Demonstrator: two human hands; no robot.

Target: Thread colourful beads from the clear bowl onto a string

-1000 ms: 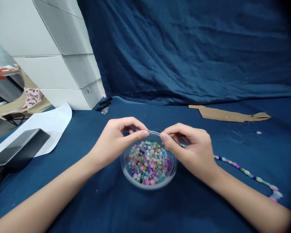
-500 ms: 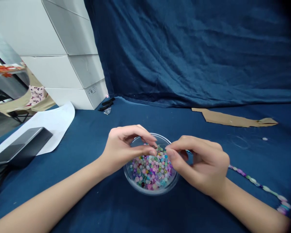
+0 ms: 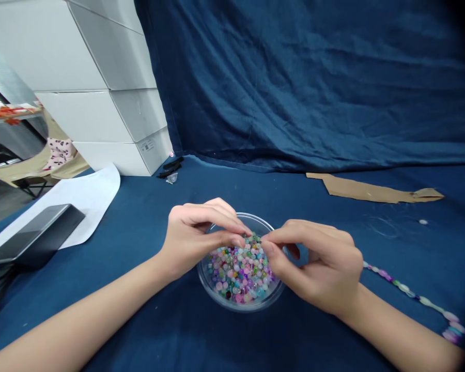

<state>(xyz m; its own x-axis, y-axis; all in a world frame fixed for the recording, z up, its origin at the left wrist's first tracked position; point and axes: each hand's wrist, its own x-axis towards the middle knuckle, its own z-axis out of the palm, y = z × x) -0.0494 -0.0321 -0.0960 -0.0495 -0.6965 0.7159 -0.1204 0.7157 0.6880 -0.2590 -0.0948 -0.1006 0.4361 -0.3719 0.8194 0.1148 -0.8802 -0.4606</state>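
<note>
A clear round bowl (image 3: 240, 308) holds many small beads (image 3: 242, 276) in pink, purple, green and blue. Over its far left rim, my left hand (image 3: 201, 230) pinches thumb and forefinger on what looks like a small bead, mostly covered by the fingertips. My right hand (image 3: 321, 258) is closed in a pinch at the bowl's right side, its fingertips holding the thin end of a string. From behind that hand a strand of strung beads (image 3: 405, 289) runs right along the cloth. The two sets of fingertips are close together but apart.
A torn strip of brown cardboard (image 3: 375, 191) lies at the back right, near loops of clear thread (image 3: 383, 226) and a white bead (image 3: 423, 222). White boxes (image 3: 112, 119) are stacked at the back left. A dark device (image 3: 34, 237) rests on white paper (image 3: 95, 206).
My right hand has moved slightly left, narrowing the gap between the fingertips. My left thumb and forefinger have shifted a little left, over the bowl.
</note>
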